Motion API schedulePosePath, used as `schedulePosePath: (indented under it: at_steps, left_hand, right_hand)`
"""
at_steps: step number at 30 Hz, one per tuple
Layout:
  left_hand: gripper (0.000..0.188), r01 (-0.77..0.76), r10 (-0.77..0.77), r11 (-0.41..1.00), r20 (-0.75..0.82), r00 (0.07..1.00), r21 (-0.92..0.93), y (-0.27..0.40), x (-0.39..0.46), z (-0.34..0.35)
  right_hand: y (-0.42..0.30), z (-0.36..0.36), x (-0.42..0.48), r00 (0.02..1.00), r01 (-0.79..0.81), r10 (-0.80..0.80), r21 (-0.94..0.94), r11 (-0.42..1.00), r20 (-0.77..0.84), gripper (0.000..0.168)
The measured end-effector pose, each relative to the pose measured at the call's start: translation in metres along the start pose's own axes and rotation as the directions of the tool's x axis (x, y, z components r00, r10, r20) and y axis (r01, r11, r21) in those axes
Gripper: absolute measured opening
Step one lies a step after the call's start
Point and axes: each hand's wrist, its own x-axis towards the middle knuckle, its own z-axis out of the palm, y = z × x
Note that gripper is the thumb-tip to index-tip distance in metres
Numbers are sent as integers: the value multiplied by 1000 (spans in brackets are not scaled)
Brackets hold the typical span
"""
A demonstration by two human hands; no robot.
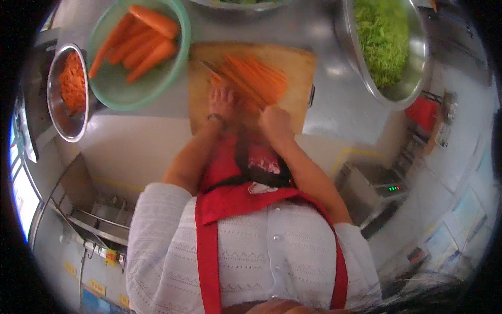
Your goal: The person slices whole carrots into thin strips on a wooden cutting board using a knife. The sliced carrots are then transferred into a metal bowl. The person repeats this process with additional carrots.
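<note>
On the wooden cutting board [300,78], my right hand [275,121] grips a kitchen knife [239,82], its blade pointing up and to the left. Fine carrot shreds [264,76] lie fanned out along the blade's far side. My left hand [222,101] rests with fingers spread at the near side of the blade, over orange carrot pieces; blur hides what lies under the palm. Whole peeled carrots [143,43] fill part of a green plastic basin [129,100] at the upper left.
Left of the basin is a steel bowl [59,127] of shredded carrot [73,84]. A large steel bowl [417,59] of shredded green vegetable [382,47] stands at the upper right. Another steel bowl's rim [239,6] shows beyond the board. All are on a metal worktop [333,102].
</note>
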Motion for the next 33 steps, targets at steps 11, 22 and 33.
schedulePosePath:
  at_steps: [11,22,33]
  left_hand:
    - [50,-8,-3,993,-90,996,-114,-8,0,12]
    - [49,-34,23,996,-136,990,-78,-10,-5,12]
    - [51,-30,31,999,-39,999,32,-10,-4,13]
  right_hand:
    - [21,-22,-13,982,81,-72,49,995,-173,19]
    - [34,-9,-17,992,87,-86,8,996,-92,22]
    - [27,27,1,982,104,-105,-18,994,-156,29]
